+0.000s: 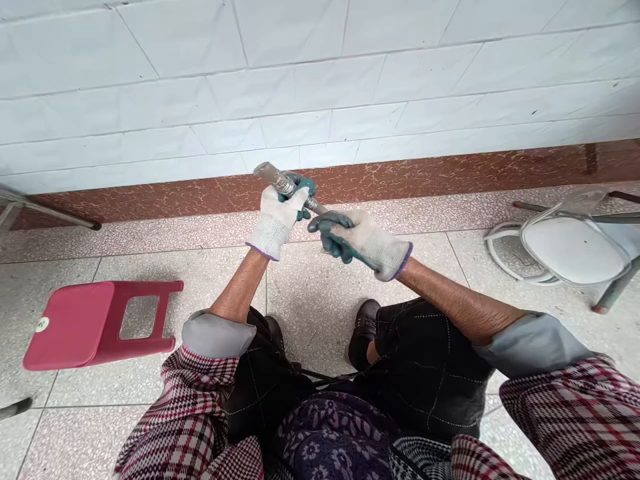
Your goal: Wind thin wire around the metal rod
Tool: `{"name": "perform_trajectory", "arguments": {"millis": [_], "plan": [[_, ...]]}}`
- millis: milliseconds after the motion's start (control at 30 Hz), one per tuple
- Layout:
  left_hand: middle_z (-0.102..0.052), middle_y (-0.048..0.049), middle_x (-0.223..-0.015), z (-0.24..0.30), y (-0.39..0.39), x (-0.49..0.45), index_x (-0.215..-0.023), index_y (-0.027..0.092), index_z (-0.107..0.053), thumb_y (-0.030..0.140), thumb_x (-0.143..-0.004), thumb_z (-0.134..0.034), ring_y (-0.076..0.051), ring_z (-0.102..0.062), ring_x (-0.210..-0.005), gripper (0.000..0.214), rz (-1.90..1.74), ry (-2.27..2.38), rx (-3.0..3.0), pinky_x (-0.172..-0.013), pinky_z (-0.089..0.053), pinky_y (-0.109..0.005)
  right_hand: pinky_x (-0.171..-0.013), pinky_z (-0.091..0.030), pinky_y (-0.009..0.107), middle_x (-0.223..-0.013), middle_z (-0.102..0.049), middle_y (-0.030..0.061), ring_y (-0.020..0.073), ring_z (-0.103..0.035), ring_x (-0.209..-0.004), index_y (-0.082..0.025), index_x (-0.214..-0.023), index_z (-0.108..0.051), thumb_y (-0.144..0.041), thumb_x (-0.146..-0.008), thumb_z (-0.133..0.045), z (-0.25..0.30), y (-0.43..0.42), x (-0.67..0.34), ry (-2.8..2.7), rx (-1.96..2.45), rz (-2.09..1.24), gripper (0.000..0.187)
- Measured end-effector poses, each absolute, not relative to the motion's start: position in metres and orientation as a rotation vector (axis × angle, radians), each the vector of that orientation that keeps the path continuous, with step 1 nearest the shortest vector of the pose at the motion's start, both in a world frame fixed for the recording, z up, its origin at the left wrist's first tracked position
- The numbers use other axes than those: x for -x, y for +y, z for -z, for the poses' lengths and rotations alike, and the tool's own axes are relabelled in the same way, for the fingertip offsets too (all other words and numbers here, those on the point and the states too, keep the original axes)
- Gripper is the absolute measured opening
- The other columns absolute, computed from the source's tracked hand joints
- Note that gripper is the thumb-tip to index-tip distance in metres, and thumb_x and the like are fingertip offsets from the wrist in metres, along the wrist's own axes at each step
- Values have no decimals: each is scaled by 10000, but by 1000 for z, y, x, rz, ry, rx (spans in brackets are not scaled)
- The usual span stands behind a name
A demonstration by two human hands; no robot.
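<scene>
Both my hands wear white knit gloves with green palms. My left hand [279,215] is wrapped around a grey metal rod-like part [273,175], whose thick upper end sticks out above the glove. My right hand [357,241] grips the thinner lower end of the same part [316,205], just right of and below the left hand. I hold the piece tilted, in front of my knees, above the tiled floor.
A red plastic stool [95,323] lies on its side at the left. A white round seat with a wire frame [570,250] stands at the right. A white tiled wall with a brown skirting [450,173] runs ahead. A metal leg [50,215] shows far left.
</scene>
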State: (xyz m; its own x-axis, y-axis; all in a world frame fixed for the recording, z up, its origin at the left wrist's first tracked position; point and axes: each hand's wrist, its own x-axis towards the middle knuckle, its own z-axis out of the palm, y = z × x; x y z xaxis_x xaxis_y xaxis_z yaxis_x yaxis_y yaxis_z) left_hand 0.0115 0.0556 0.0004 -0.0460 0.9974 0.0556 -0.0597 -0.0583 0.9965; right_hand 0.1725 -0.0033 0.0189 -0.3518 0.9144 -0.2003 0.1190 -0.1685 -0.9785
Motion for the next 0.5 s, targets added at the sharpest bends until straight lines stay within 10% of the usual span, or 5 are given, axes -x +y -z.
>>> {"name": "perform_trajectory", "arguments": {"millis": [300,500], "plan": [[-689,-41,-764,-6,57,1,-881,228,-653,552,-959,-605,-88,-481,-448,337,-1169,1051,-984,-409,-434,-251,-414,-421,190,-661,-619,5,103,-549,-533,-171,-847,-721,-272,-855,-658,12,20,-178,-1504,1148,-1757,119],[-712,-53,-738,-7,44,-9,-844,192,-616,322,-881,-665,-120,-590,-529,144,-1096,1105,-1167,-400,-418,-227,-339,-292,184,-536,-484,-35,62,-385,-423,-153,-774,-737,-176,-850,-633,-8,29,-195,-1584,1413,-1439,131]]}}
